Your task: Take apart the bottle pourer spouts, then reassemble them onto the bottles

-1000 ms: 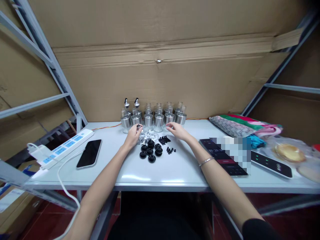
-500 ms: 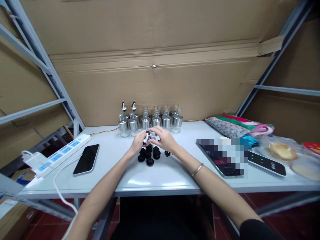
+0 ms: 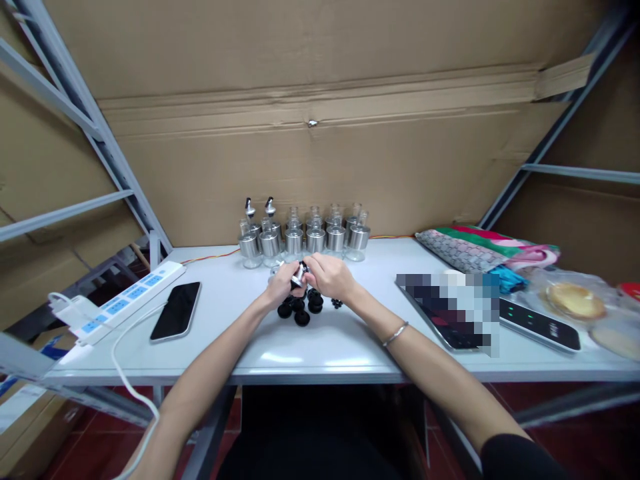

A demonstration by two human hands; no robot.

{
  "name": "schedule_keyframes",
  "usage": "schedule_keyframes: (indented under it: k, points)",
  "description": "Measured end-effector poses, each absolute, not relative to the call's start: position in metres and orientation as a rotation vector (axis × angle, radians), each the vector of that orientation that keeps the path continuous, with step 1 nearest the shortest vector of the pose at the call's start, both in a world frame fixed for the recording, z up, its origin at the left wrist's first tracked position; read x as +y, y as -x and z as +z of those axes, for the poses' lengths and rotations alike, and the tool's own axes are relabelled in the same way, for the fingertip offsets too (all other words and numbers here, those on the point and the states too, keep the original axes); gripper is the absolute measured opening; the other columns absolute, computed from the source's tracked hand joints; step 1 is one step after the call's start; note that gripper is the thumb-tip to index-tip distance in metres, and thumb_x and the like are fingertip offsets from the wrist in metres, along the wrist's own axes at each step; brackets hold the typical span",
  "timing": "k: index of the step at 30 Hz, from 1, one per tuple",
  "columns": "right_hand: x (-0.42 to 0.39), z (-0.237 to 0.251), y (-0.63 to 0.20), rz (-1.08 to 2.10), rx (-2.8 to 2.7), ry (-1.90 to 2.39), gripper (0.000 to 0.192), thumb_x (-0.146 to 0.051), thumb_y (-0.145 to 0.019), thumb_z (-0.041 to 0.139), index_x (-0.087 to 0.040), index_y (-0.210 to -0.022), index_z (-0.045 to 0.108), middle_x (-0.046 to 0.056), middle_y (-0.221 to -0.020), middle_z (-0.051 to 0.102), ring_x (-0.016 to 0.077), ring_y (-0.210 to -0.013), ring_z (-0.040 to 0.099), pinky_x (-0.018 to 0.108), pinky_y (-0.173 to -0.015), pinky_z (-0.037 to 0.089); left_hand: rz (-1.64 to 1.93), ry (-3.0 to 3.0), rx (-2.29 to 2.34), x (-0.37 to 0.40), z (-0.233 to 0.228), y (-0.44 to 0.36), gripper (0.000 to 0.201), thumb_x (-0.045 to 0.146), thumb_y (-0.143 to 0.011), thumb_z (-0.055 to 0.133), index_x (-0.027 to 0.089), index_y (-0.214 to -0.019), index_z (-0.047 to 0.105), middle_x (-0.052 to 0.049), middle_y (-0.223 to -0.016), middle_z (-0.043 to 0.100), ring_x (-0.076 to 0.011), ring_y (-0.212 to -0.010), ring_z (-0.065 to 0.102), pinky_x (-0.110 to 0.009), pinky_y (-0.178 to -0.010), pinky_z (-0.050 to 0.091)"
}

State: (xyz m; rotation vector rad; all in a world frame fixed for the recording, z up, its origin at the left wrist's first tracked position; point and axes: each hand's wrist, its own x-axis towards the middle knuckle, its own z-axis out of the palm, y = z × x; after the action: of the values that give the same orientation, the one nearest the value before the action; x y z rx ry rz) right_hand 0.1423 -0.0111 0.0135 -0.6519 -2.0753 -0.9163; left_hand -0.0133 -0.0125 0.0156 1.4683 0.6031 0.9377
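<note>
A silver-and-black pourer spout (image 3: 298, 276) is pinched in my left hand (image 3: 281, 287), tilted above the table. My right hand (image 3: 331, 276) is closed at its black upper end, the fingertips partly hiding it. Just below both hands lies a cluster of black ribbed stoppers (image 3: 301, 318). Some small black pieces (image 3: 337, 303) sit to their right, under my right wrist. Behind my hands stand two rows of glass bottles with steel sleeves (image 3: 315, 239). Two back-row bottles on the left carry fitted pourer spouts (image 3: 270, 207).
On the left are a power strip (image 3: 131, 297) with a white cable and a black phone (image 3: 177, 311). To the right lie a partly blurred tablet-like device (image 3: 435, 320), a black-topped device (image 3: 540, 325), patterned fabric bags (image 3: 480, 250) and plastic-wrapped round items (image 3: 575, 300). Cardboard (image 3: 320, 167) walls the back.
My right hand has come in from beside the pourer spout and its fingers have closed on the black end. The spout is now tilted differently. The view has shifted slightly.
</note>
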Motion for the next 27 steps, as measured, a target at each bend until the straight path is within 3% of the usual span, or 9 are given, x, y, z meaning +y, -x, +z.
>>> schedule_keyframes:
  k: [6,9,13,18,22,27]
  points:
    - [-0.005,0.011,-0.154,-0.73,-1.973,0.806,0.045,-0.026,-0.097,0.018,-0.018,-0.066,0.051,0.003,-0.057,0.049,0.0132,-0.051,0.042,0.026,-0.054,0.03,0.722,-1.558,0.508,-0.025,0.018,0.009,0.051,0.059,-0.08,0.041,0.016,-0.052,0.043,0.003,-0.039,0.036,-0.0074,-0.035,0.031,-0.023,-0.04,0.02]
    - [0.003,0.012,-0.162,-0.457,-1.904,1.087,0.043,-0.03,-0.096,0.02,-0.019,-0.065,0.049,0.002,-0.058,0.05,0.013,-0.053,0.044,0.025,-0.054,0.029,0.935,-1.624,0.556,-0.025,0.022,0.012,0.052,0.059,-0.084,0.032,0.017,-0.055,0.042,0.002,-0.044,0.038,-0.0088,-0.04,0.034,-0.024,-0.045,0.027]
    - [0.017,0.013,-0.178,-0.066,-1.883,1.478,0.037,-0.035,-0.092,0.034,-0.02,-0.059,0.045,0.0,-0.055,0.05,0.0134,-0.054,0.044,0.026,-0.055,0.025,1.316,-2.021,0.923,-0.011,0.02,0.029,0.042,0.051,-0.086,0.037,0.017,-0.062,0.045,0.002,-0.056,0.043,-0.0101,-0.053,0.04,-0.024,-0.055,0.031]
    - [0.026,0.005,-0.193,0.269,-2.122,1.634,0.04,-0.03,-0.09,0.037,-0.018,-0.051,0.042,0.0,-0.051,0.048,0.0126,-0.053,0.041,0.025,-0.055,0.027,1.389,-2.338,1.144,0.002,0.01,0.043,0.027,0.039,-0.09,0.034,0.019,-0.076,0.047,0.001,-0.063,0.048,-0.0128,-0.058,0.045,-0.024,-0.061,0.033]
    - [0.026,-0.002,-0.189,0.24,-2.283,1.619,0.039,-0.028,-0.09,0.039,-0.018,-0.054,0.05,0.001,-0.055,0.055,0.0133,-0.054,0.046,0.025,-0.056,0.029,1.362,-2.438,1.151,0.003,0.006,0.04,0.027,0.039,-0.091,0.032,0.019,-0.083,0.049,-0.001,-0.067,0.052,-0.0162,-0.066,0.05,-0.026,-0.065,0.037]
    - [0.025,-0.003,-0.19,0.059,-2.294,1.687,0.04,-0.038,-0.092,0.039,-0.018,-0.065,0.06,0.006,-0.064,0.063,0.0169,-0.06,0.055,0.026,-0.055,0.029,1.337,-2.431,1.149,0.002,0.007,0.04,0.026,0.038,-0.091,0.033,0.019,-0.085,0.049,-0.002,-0.068,0.053,-0.0165,-0.066,0.051,-0.026,-0.066,0.038]
